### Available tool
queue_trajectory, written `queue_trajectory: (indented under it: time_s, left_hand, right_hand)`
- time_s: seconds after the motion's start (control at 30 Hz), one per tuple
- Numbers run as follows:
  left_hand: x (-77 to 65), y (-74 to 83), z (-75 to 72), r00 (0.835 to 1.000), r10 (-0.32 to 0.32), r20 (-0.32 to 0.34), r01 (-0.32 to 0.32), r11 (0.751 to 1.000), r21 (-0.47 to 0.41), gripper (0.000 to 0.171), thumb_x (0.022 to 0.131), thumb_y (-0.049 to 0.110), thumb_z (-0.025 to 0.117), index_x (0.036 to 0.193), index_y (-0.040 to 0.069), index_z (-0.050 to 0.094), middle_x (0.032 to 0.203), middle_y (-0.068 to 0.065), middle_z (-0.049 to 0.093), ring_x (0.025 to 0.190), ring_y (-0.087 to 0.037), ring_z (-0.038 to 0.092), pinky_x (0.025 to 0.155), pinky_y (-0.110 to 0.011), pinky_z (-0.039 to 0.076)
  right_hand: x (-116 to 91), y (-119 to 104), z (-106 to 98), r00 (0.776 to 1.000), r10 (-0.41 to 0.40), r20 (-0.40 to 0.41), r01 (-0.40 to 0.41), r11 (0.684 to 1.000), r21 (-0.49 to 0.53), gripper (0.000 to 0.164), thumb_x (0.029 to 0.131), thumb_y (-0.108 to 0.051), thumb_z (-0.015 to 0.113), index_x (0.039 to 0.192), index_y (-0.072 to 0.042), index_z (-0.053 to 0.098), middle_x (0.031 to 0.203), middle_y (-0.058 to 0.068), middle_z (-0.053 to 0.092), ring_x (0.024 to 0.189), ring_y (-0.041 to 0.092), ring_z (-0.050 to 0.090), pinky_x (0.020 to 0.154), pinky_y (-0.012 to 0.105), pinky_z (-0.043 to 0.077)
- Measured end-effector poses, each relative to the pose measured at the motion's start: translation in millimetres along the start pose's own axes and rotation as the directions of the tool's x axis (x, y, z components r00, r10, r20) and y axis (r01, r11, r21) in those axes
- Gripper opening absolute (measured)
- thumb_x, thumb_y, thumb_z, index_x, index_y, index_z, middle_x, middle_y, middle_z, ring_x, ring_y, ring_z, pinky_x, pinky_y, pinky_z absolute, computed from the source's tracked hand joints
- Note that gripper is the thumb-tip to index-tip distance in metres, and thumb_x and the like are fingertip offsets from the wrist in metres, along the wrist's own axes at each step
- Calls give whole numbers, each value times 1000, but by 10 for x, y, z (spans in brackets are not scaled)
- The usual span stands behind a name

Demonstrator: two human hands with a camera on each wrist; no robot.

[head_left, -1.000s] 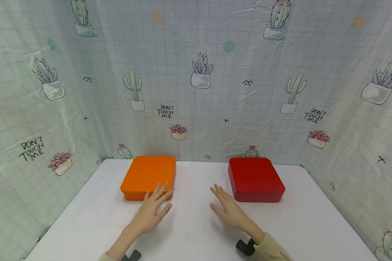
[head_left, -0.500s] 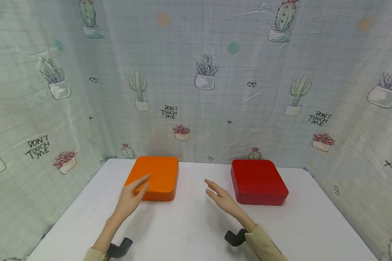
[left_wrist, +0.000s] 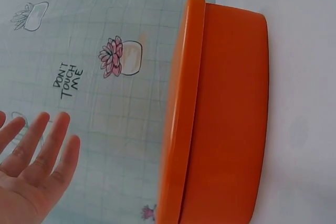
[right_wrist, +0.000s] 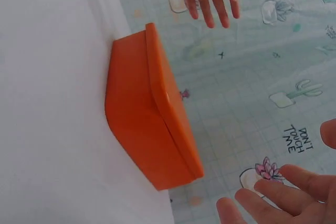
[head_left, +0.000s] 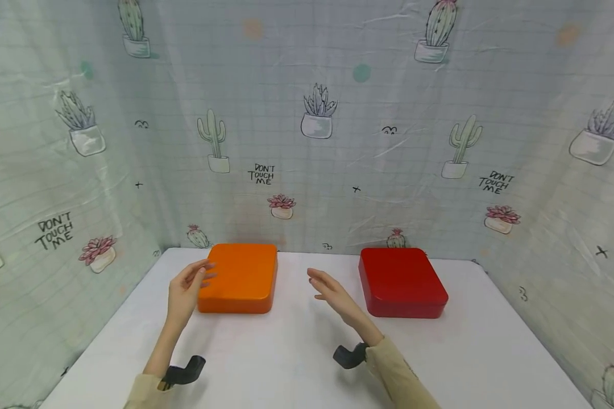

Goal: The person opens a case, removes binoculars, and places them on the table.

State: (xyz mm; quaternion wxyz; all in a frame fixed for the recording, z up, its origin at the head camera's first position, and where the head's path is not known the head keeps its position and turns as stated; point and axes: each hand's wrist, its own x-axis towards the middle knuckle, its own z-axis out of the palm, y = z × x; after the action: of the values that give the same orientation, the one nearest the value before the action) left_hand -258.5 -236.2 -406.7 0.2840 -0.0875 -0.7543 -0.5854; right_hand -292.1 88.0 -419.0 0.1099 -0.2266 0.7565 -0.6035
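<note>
Box in orange (head_left: 243, 272): left of centre, just beside the left hand (head_left: 183, 291), apart from its fingers
Left fingers (left_wrist: 48, 150): loosely spread
Right hand (head_left: 339, 296): mid-frame, left of the red box (head_left: 404, 278), fingers slightly apart

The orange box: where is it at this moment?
In the head view, the orange box stands on the left of the white table, near its back edge, left of the red box; the left hand is by the box's left side.
</note>
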Motion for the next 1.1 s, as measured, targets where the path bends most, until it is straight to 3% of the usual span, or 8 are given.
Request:
queue_trajectory:
  time_s: [0.1, 0.23, 0.4, 0.5, 0.6, 0.9, 1.0, 1.1]
  left_hand:
    - [13, -16, -74, 999, -38, 22, 38, 999, -21, 29, 94, 11, 44, 116, -4, 54, 95, 17, 65, 80, 3, 64, 67, -19, 54]
    - [63, -180, -195, 989, -123, 83, 127, 990, -56, 33, 95, 20, 43, 120, 0, 52, 97, 18, 65, 83, 0, 65, 70, -20, 54]
    - [220, -957, -370, 957, -265, 121, 284, 941, -184, 44, 91, 37, 47, 125, 9, 52, 108, 5, 66, 88, -10, 67, 70, -22, 54]
    - [315, -1439, -451, 920, -378, 107, 393, 875, -284, 55, 88, 46, 49, 130, 11, 47, 116, 0, 63, 93, -14, 66, 72, -23, 54]
    - [365, -1645, -517, 882, -460, 103, 465, 812, -354, 64, 85, 52, 50, 134, 12, 41, 125, -2, 57, 98, -15, 65, 76, -22, 53]
    - [424, -1623, -701, 763, -607, 225, 621, 590, -516, 81, 80, 54, 55, 143, 15, 24, 146, -7, 30, 95, -9, 64, 80, -24, 52]
    - [411, -1502, -708, 727, -649, 225, 660, 570, -490, 77, 83, 53, 53, 143, 15, 25, 138, -3, 42, 93, -9, 63, 81, -24, 52]
    - [366, -1253, -676, 710, -675, 202, 689, 607, -395, 71, 87, 52, 45, 143, 13, 25, 133, -1, 48, 94, -8, 61, 85, -25, 51]
  right_hand:
    - [59, 13, 37, 999, 26, 20, -27, 997, 66, 50, 96, -27, 39, 138, -2, 29, 143, 19, 30, 130, 38, 32, 99, 49, 38]
    - [135, 33, 65, 996, 58, 70, -71, 979, 193, 48, 97, -27, 37, 139, -5, 28, 144, 18, 30, 131, 37, 32, 101, 48, 37]
    - [254, 32, 94, 982, 115, 147, -162, 919, 360, 50, 98, -31, 32, 141, -5, 25, 145, 16, 29, 131, 32, 34, 105, 47, 33]
    - [309, 5, 128, 973, 163, 165, -223, 854, 471, 51, 98, -32, 30, 141, -6, 25, 146, 16, 29, 132, 32, 33, 106, 47, 30]
    - [360, -10, 169, 967, 188, 173, -253, 786, 564, 51, 98, -31, 30, 141, -4, 25, 146, 19, 26, 133, 34, 31, 107, 46, 28]
    - [535, 77, 280, 947, 232, 223, -318, 568, 759, 53, 96, -24, 32, 142, -1, 20, 148, 19, 20, 136, 33, 25, 111, 43, 23]
    - [600, 99, 342, 939, 266, 220, -333, 531, 779, 54, 95, -23, 34, 141, 0, 21, 148, 19, 20, 136, 33, 25, 111, 43, 23]
    - [649, 129, 396, 934, 281, 218, -340, 521, 783, 54, 95, -23, 33, 141, 0, 20, 148, 20, 20, 136, 32, 25, 112, 43, 22]
